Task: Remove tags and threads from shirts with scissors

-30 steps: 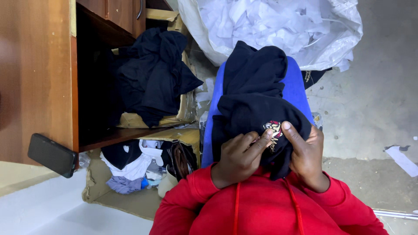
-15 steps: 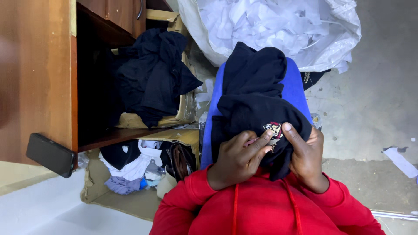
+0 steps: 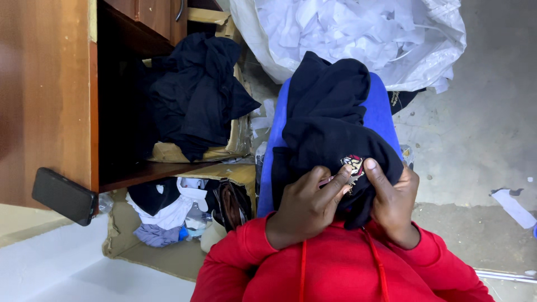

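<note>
Right in the middle near the bottom, both hands are working on a dark navy garment (image 3: 330, 128) that's draped over something bright blue (image 3: 382, 114). The left hand (image 3: 305, 210) is pinching the fabric next to a small embroidered patch (image 3: 353, 164), red and white, fingers curled in on the cloth. The right hand (image 3: 394, 198) is gripping the same garment from the other side, thumb pressed just right of the patch. Red sleeves (image 3: 335, 268) with drawstrings fill the near edge.

Over to the left there's a wooden cabinet (image 3: 50, 95) with a door open, and another heap of dark clothes (image 3: 196, 95) sitting on cardboard inside it. A black phone (image 3: 64, 196) sits at the near edge of the cabinet panel. Below that, a cardboard box (image 3: 120, 246) holds mixed clothing. Far side, a big white bag (image 3: 358, 33) full of shredded paper. Concrete floor (image 3: 481, 145) on the right.
</note>
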